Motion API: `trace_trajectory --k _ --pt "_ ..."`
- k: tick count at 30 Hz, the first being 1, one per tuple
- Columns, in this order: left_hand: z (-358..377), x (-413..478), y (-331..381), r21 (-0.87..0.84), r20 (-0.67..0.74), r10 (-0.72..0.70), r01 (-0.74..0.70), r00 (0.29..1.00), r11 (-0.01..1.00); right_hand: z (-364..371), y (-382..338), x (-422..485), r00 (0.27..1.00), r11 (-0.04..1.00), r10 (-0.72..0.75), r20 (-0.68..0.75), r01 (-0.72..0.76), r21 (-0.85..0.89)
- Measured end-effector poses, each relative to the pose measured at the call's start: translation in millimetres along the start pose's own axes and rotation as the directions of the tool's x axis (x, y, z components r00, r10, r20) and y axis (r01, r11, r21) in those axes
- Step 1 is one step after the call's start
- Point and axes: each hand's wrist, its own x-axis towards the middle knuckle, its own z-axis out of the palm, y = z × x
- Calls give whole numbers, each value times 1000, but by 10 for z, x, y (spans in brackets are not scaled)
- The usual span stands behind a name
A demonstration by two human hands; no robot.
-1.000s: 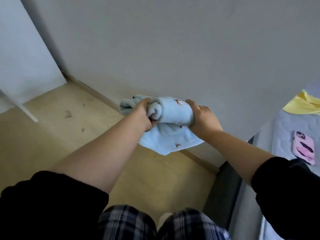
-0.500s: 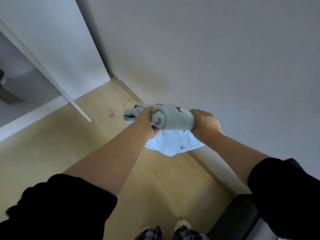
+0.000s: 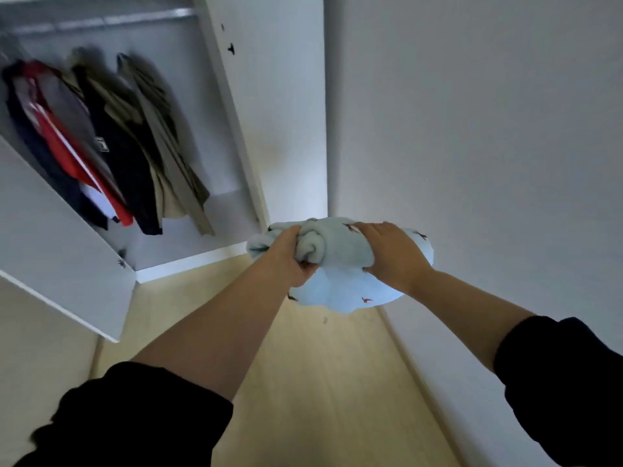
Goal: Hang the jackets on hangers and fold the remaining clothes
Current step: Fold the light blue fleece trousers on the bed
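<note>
Gripping rolled pale-blue garment point(image 3: 337, 246) mid-air above wooden floor point(image 3: 320, 382), fingers of left hand point(image 3: 290, 256) and right hand point(image 3: 392, 256) clenched round its ends. Long axis left-right; open wardrobe point(image 3: 192, 79) up-left, nearer left hand.

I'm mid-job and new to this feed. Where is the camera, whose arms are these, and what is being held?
There is no machine here: these are a person's two bare arms in black sleeves. The single picture comes from a wide-angle camera worn on the person's head, looking forward and down. The left hand and the right hand both grip a rolled light blue garment with small red marks, held in the air above the wooden floor. Part of it hangs loose below the hands. On the left stands an open wardrobe with hanging clothes on a rail. They are blurred, so I cannot tell which are jackets.
</note>
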Motion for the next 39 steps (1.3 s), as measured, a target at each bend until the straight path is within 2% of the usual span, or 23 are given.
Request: trace_trajectory --k 4,8,11,13,15,16,17,18,19,20,21,24,26,29,32,33,36,39 --pt "-574 -195 792 -36 -94 72 -75 993 997 81 -770 801 998 998 -62 25 62 4" --pt "-1188 -306 1678 -85 -122 198 -209 973 974 214 -1640 1619 992 991 -126 -12 126 38" --pt "-1557 -401 2343 -155 -114 325 -340 939 928 319 -2277 2150 992 999 49 -120 -46 27" --pt "-1729 -477 2766 -168 -120 393 -409 912 897 390 -2630 2427 959 966 225 -174 -196 167" --pt "-1833 -550 3167 -200 -144 431 -452 891 869 454 -2882 2674 905 848 400 -145 -305 435" --pt "-1869 -570 3362 -214 -144 449 -471 882 856 505 -2977 2802 885 760 458 -81 -343 552" --pt "-1891 -605 3547 -218 -126 478 -495 869 841 539 -3071 2927 860 618 508 48 -403 675" --pt "-1903 -633 3726 -195 -106 513 -524 852 829 591 -3147 3076 817 384 523 241 -478 790" --pt "-1903 -633 3894 -147 -92 546 -553 833 820 621 -3233 3215 768 92 444 461 -551 829" --pt "-1896 -614 4070 -105 -77 572 -577 817 810 673 -3286 3380 740 -156 296 604 -587 795" --pt "-1882 -597 4242 -76 -68 598 -602 799 795 710 -3331 3553 735 -323 153 660 -594 736" --pt "-1859 -506 4748 -86 -66 571 -575 818 814 754 -3392 4158 785 -602 -63 617 -522 604" --pt "-1879 -434 5050 -131 -40 539 -539 842 832 711 -3400 4584 856 -712 -133 500 -434 553" --pt "-1918 -267 5489 -102 7 558 -554 830 826 602 -3383 5210 937 -791 -165 308 -313 526" --pt "-1922 -124 5952 -75 30 594 -591 804 803 459 -3339 5800 981 -761 -119 155 -190 620" --pt "-1921 -74 6116 -83 32 606 -602 795 794 432 -3331 6003 987 -735 -94 131 -158 660" --pt "-1943 97 6584 -78 64 660 -656 748 751 412 -3331 6647 982 -788 -66 177 -160 595" --pt "-1973 253 7025 -105 87 709 -702 699 705 287 -3372 7191 984 -760 -53 170 -150 632"
